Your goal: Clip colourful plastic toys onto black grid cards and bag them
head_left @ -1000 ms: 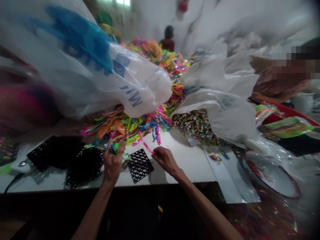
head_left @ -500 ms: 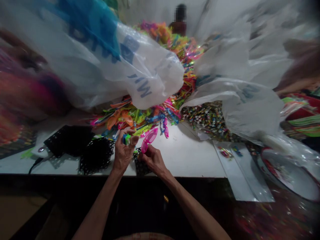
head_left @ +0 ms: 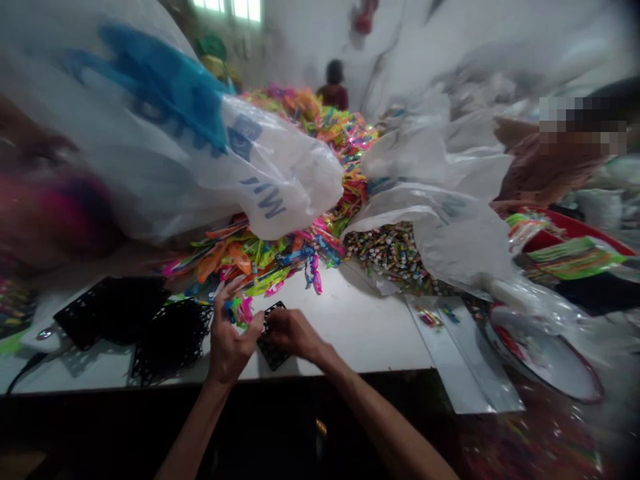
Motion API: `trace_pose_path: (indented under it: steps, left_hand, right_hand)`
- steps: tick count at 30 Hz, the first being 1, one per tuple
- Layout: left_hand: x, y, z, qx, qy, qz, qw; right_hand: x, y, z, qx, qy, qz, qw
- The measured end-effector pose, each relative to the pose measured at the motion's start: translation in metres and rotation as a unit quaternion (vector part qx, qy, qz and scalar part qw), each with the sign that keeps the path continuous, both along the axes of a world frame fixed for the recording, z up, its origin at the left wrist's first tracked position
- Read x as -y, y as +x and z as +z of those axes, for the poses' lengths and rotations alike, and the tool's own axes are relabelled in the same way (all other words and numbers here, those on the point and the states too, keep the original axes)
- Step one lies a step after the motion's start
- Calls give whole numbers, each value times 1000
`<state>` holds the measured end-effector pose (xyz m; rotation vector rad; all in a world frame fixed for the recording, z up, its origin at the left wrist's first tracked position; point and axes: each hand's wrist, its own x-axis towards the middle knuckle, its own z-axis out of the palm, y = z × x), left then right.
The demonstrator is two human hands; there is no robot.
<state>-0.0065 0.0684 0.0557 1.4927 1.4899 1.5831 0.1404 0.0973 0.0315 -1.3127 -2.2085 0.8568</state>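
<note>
A pink piece is now noted with the green and blue pieces gripped in the left hand; transfer from the right hand is judged, the bunch being thereby enlarged. The right hand is curled over the black grid on the desk; whether anything is gripped there cannot be told.

Daylight is glaring white through a small window at the top, while the light elsewhere is looking dim and grey. Plastic bags are catching pale glints, the stacked black mesh is showing little detail, and darkness is filling the space below the table. The right hand is appearing shadowed. Toward the edges, shapes are smearing, and the bowl is looking stretched.
</note>
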Motion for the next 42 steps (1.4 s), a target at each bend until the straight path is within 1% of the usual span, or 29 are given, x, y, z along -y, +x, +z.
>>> trace_pose_path:
  steps: [1,2,3,4,5,6,7,9,12,14,16,18,20,21,22,24,26,28,30,32,35,37,39,42]
  left_hand:
    - [2,-3,0,1,5,4,1000]
    - [3,-5,1,1,9,10,1000]
    - [5,-7,2,-2,11,15,1000]
    - [5,-8,3,-4,11,18,1000]
    - [5,-8,5,-5,12,17,1000]
    - [4,-8,7,-5,14,13,1000]
    - [2,-7,9,-5,14,5,1000]
    - [-2,-5,13,-2,11,-20,1000]
    - [-7,-5,14,11,11,-39,999]
    - [-7,-5,11,26,33,-35,999]
    - [-5,-3,9,44,72,-27,996]
    - [-2,-1,10,45,118,-10,992]
    - [0,2,13,13,141,21,990]
    - [1,3,16,-12,142,34,989]
    - [1,5,18,-39,138,43,989]
    - [1,6,21,-76,132,47,987]
    - [1,5,21,-93,135,41,986]
    - [0,4,19,-99,137,37,985]
    - [-1,3,17,-104,135,34,985]
    - [-2,2,16,-108,132,31,985]
    - [-3,2,15,-111,128,24,985]
    - [-3,1,15,-112,127,18,985]
    - [-2,0,14,-111,124,13,986]
    - [0,0,13,-104,123,5,987]
  right_hand:
    - [-17,6,7,44,10,-12,999]
    - [-35,11,13,97,40,-56,993]
    - [-52,14,18,151,64,-91,982]
    - [-68,16,20,197,81,-105,971]
    - [-82,16,20,234,94,-105,962]
    - [-92,15,18,262,102,-91,955]
    - [-99,15,16,280,109,-72,951]
    - [-103,14,10,294,122,-44,947]
    - [-90,21,10,306,121,-44,943]
    - [-73,31,14,305,108,-66,944]
    - [-51,41,19,270,89,-100,953]
    - [-28,48,19,181,57,-125,974]
    - [-6,49,14,39,-4,-126,991]
    - [3,46,11,-42,-44,-120,991]
    - [12,42,7,-121,-90,-114,982]
    - [23,32,-1,-244,-169,-113,948]
    - [29,20,-6,-298,-204,-128,924]
    - [31,10,-9,-298,-197,-146,923]
    - [30,3,-9,-276,-171,-149,934]
    - [29,0,-9,-243,-142,-137,950]
    - [29,-2,-9,-151,-85,-117,978]
    - [31,-6,-8,-78,-44,-102,991]
    - [36,-14,-9,-1,-9,-88,996]
    - [45,-28,-10,102,27,-67,992]
